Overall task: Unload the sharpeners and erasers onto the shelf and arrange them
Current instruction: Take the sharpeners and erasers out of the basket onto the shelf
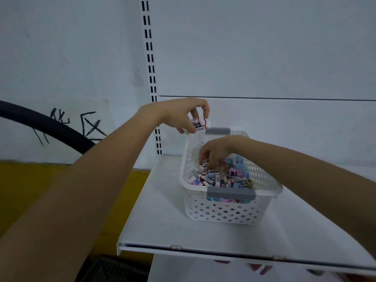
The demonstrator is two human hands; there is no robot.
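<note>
Black and curving, a hose [46, 127] is arching across the far left, above a yellow panel [30, 190]. The left arm is reaching up and forward from the lower left corner with its wrist bent. The left hand [183, 116] is hovering over the basket's far left corner, near the slotted upright [149, 58]. Its thumb and curled fingers are pinching a small stack of wrapped erasers [199, 124], which it is holding just clear of the rim.

Below it, the white perforated basket [223, 212] is sitting on the white shelf [162, 224], with grey handles at its near and far ends. Inside, a pile [211, 178] of more wrapped erasers is lying mixed with blue and pink sharpeners [238, 166].

The right arm is coming in from the right edge and crossing the basket's right rim. The right hand [215, 153] is dipping palm-down into the pile, its fingertips curling among the pieces on the left side. Whether they are gripping anything cannot be told.
</note>
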